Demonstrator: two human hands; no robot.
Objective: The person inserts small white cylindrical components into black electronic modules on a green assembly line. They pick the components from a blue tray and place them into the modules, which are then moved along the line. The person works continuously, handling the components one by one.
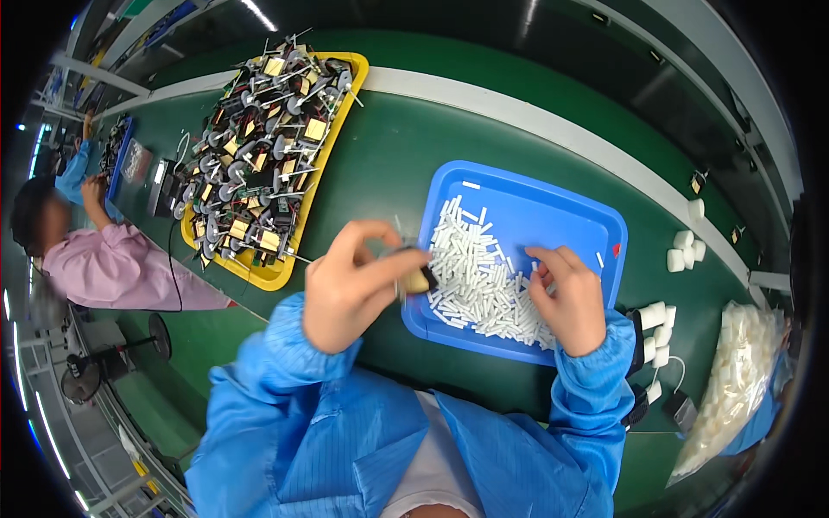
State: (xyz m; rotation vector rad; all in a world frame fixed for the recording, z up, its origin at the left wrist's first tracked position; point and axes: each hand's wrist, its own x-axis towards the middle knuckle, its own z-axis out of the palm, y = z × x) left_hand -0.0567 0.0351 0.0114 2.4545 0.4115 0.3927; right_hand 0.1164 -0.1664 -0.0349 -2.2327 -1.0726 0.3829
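My left hand [350,281] is closed around a small part [418,281] with a dark body and a yellowish block, held beside the left rim of a blue tray [561,207]. Motion blurs the part, and my fingers cover some of it. A heap of short white tubes [475,276] fills the left and near side of the tray. Over the right edge of this heap is my right hand [570,298], its thumb and index finger bent but apart. I see no tube clearly held between them.
Left of the tray, a yellow bin [350,112] is piled with wired assemblies. White cylindrical pieces [682,250] and a clear bag of pale parts [734,380] lie to the right. At far left sits a person in pink [129,268], near a standing fan [82,380].
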